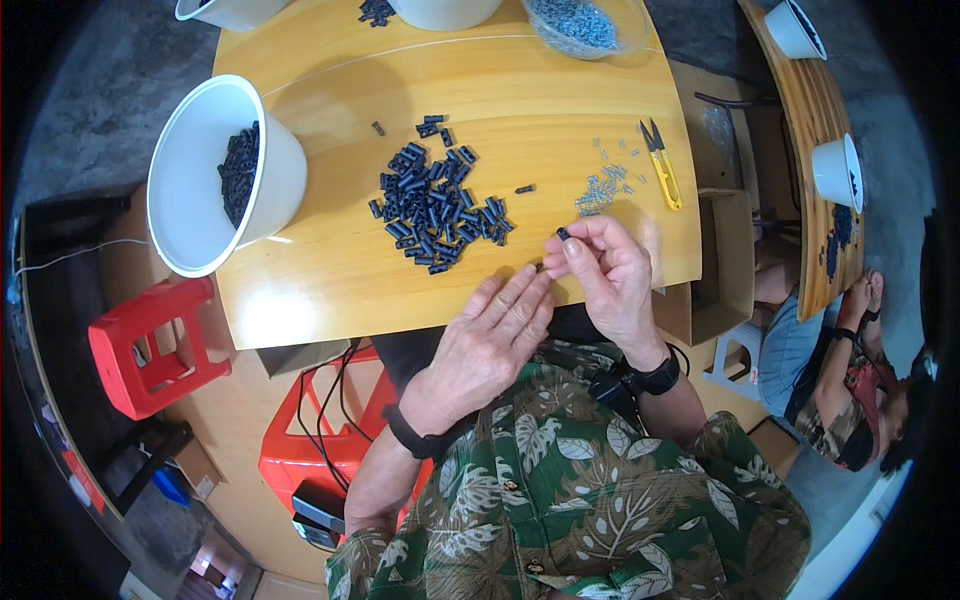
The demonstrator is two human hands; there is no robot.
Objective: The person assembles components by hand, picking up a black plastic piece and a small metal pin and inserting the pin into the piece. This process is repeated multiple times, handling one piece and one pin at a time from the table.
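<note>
My right hand (pixel 615 275) pinches a small black cylindrical plastic part (pixel 563 234) between thumb and fingers, just above the near edge of the table. Beside it, my left hand (pixel 492 335) lies with its fingers stretched out at the table edge, fingertips close to the right hand's fingers. Something small and dark shows at those fingertips, too little to name. Beyond the hands spreads a heap of the same black parts (pixel 432 210), with a single part (pixel 525 189) lying to its right. Loose small silvery screws (pixel 600 188) lie just past my right hand.
Yellow-handled thread snips (pixel 662 165) lie at the table's right. A white bucket (pixel 285 175) of black parts lies tilted at the left. A clear bowl (pixel 578 45) of bluish screws is at the back. Red stools (pixel 150 350) stand left. Another person (pixel 845 380) sits at a table right.
</note>
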